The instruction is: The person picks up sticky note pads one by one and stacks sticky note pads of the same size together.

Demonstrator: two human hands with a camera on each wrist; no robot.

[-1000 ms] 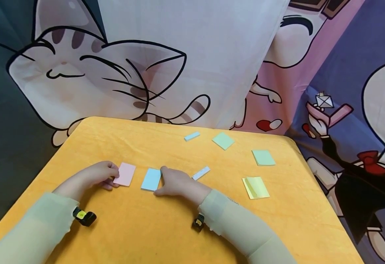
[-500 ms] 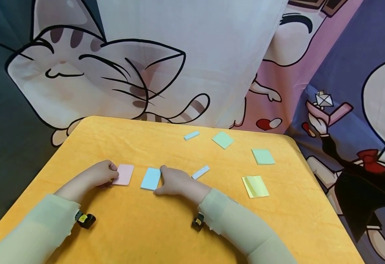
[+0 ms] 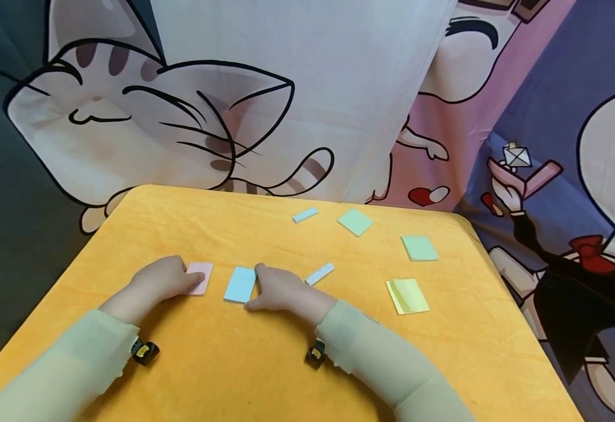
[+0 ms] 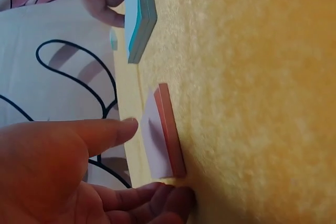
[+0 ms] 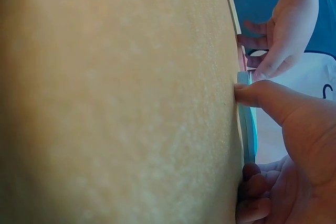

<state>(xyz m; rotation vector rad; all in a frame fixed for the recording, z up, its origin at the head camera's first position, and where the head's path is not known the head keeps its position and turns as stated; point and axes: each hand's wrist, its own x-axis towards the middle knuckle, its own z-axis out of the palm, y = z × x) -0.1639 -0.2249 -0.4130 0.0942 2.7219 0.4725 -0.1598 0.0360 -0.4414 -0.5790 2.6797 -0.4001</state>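
Note:
A pink sticky-note pad (image 3: 202, 268) lies flat on the yellow table, left of a blue sticky-note pad (image 3: 239, 285). My left hand (image 3: 160, 278) is at the left side of the pink pad, its thumb stretched over the top sheet. In the left wrist view the thumb casts a shadow on the pink pad (image 4: 156, 153), whose top sheet stands a little raised, while the other fingers lie bent by its edge. With thumb and fingers on opposite edges, my right hand (image 3: 281, 291) holds the blue pad; its thumb is at the near corner in the head view.
Two small light-blue strips, one at the back (image 3: 305, 215) and one beyond my right hand (image 3: 320, 274), lie on the table (image 3: 244, 369). Farther right are two green pads (image 3: 355, 222) and a yellow pad (image 3: 415, 296) with a creased top sheet. A cartoon-printed cloth (image 3: 339, 88) hangs behind.
The pink pad has shifted slightly left and turned a little. My left thumb has come from its left edge to over its top. My right hand stays on the blue pad.

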